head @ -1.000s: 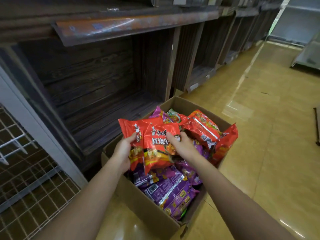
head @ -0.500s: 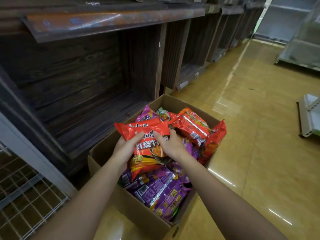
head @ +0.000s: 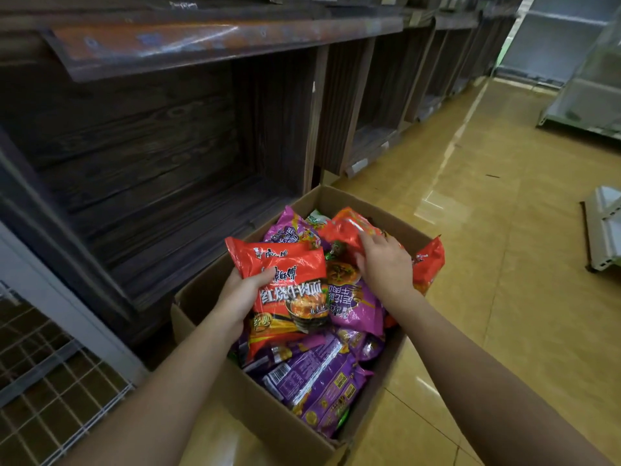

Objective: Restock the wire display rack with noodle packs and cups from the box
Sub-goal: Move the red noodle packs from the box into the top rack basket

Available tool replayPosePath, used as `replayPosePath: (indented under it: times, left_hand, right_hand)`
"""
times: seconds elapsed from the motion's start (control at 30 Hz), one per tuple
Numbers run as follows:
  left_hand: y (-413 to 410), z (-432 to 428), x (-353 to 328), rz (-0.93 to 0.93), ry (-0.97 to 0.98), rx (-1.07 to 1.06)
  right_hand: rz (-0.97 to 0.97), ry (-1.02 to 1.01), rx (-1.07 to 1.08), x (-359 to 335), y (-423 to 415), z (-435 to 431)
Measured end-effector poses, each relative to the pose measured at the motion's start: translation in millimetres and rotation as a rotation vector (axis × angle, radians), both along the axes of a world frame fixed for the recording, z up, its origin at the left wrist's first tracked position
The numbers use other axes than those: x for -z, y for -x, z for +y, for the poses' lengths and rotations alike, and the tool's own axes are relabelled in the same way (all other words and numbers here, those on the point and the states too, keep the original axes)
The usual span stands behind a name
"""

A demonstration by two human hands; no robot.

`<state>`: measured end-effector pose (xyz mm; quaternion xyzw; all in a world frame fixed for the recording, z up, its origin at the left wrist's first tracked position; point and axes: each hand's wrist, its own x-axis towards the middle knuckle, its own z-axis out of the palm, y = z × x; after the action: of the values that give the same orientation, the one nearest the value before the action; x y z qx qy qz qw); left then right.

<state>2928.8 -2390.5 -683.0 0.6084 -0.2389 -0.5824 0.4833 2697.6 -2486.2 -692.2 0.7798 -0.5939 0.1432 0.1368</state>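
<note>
Lower left of the frame, the wire display rack [head: 50,381] waits with no stock in view. Moving right, the left hand [head: 240,294] has its fingers clenched round a red noodle pack [head: 289,284], held upright above the box [head: 268,422], likely as a carry stack. White lettering reads 红烧牛肉面; the brand line above looks like 康师傅, part hidden by the thumb. Purple packs [head: 322,381] below show a barcode, with text too small to read. Further right, the right hand [head: 386,264] lies on another red pack [head: 349,227]. It's blurred, so I cannot tell whether it's grasped.
</note>
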Motion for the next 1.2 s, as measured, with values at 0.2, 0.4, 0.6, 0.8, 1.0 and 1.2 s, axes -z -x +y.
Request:
replayPosePath:
  times: [0.2,0.4,0.6,0.8,1.0,1.2]
  left_hand:
    - [-4,-8,3,-0.016,0.053,-0.128]
    - [-5,-9,7,-0.015,0.039,-0.133]
    - [-9,-6,9,-0.039,0.041,-0.125]
    - [-15,-2,7,-0.006,0.047,-0.124]
    - [-13,4,4,0.047,-0.001,0.008]
    - [-9,0,8,0.054,0.041,-0.183]
  right_hand:
    - [-0.972,-0.105,-0.134,-45,-23,31]
    - [-1.269,-0.746,0.011,-20,-25,15]
    - [-1.132,-1.117,0.092,4,-29,20]
    - [-1.051,-1.13,-0.202,-11,-10,8]
    - [-0.837,-0.991,-0.287,-38,-9,-1]
    - [-1.444,-1.08,0.218,-12,-29,24]
